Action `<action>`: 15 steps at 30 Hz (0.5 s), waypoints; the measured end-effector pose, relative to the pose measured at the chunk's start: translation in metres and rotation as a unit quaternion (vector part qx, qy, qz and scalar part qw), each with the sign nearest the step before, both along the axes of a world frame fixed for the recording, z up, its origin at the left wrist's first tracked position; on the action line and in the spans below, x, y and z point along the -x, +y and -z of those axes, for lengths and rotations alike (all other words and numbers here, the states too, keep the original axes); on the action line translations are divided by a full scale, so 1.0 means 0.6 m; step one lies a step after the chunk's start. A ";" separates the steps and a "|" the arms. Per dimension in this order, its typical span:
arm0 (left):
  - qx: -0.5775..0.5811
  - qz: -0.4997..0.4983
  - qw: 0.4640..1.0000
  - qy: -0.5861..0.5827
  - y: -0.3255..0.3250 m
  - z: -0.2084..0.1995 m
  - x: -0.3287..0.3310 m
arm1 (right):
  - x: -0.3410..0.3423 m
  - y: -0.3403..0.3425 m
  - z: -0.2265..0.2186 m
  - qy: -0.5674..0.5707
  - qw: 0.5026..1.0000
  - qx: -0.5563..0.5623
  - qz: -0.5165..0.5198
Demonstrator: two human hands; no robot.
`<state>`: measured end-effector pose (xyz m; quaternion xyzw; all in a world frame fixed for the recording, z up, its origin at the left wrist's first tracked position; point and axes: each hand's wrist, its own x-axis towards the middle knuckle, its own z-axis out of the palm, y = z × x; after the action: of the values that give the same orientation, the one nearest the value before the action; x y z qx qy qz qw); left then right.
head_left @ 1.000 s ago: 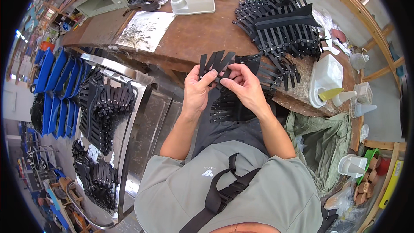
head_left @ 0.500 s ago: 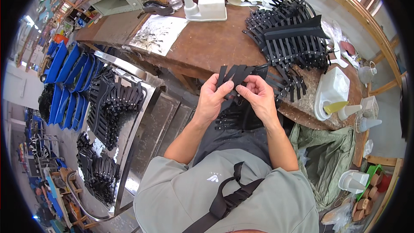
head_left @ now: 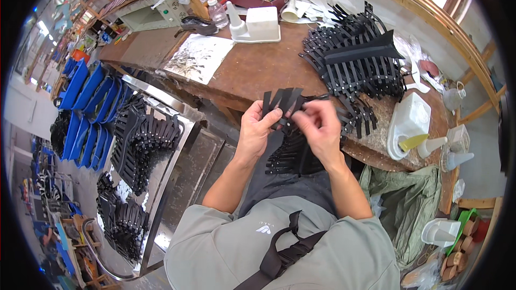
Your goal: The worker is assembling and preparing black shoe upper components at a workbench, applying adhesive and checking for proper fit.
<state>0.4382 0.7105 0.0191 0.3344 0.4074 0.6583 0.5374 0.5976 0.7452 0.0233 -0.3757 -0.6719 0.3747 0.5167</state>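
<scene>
Hands (head_left: 290,129) lower; black slotted strap-piece (head_left: 283,102)

Both hands have drawn the black slotted strap piece (head_left: 284,103) back from the bench edge, closer in.

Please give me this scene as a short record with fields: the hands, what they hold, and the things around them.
left hand: grips the black strap piece from its left side
right hand: pinches the same piece from the right
place: in front of a brown workbench
on bench: big pile of black strap pieces, white glue bottle, white tub
to the person's left: metal tray with more black pieces, blue bins
</scene>
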 end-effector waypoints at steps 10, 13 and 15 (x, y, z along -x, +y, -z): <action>0.013 0.050 0.975 -0.218 -0.008 0.021 0.028 | 0.019 -0.014 -0.011 -0.200 0.949 -0.238 -0.054; -0.002 0.082 0.977 -0.195 -0.013 0.031 0.034 | 0.027 -0.004 0.017 -0.166 0.953 -0.251 -0.041; 0.000 0.079 0.982 -0.172 -0.012 0.031 0.031 | 0.031 -0.001 0.022 -0.151 0.960 -0.233 -0.044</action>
<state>0.4196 0.7035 0.0003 0.2473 0.2807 0.6613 0.6502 0.5791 0.7445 0.0099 -0.2671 -0.8265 0.1694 0.4656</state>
